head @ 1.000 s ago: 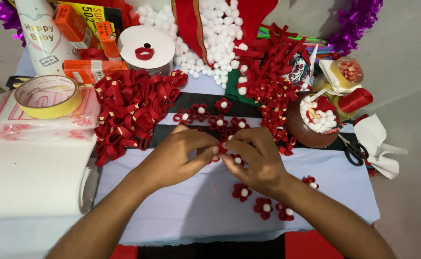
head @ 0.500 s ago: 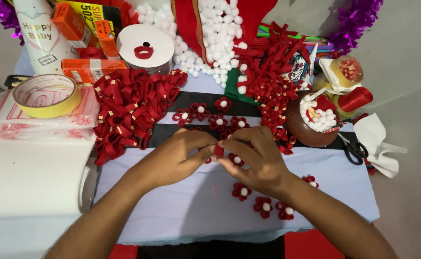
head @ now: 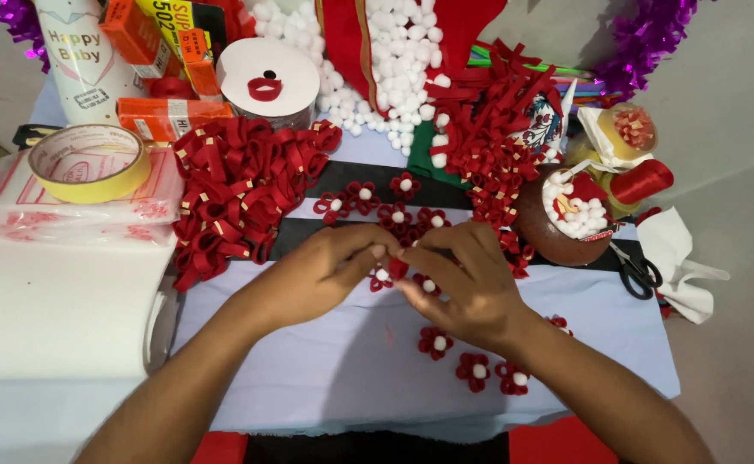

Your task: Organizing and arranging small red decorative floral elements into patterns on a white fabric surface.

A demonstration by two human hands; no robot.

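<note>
Pinching a small red ribbon piece (head: pixel 397 268) between them, the left hand (head: pixel 321 275) and right hand (head: pixel 467 288) meet over the middle of the surface (head: pixel 325 378); each grip is pressed on that piece, fingertips nearly touching — seemingly a petal being shaped into another flower. Finished red flowers (head: pixel 473 369) with white centres lie near the front edge and more toward the back; a heap of ribbon loops (head: pixel 235 193) sits left, white pompoms (head: pixel 386 51) at the back edge; adding a centre would call for a free hand.

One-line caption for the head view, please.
Both hands, left hand and right hand, pinch a small red petal piece among red flowers on the table.
</note>
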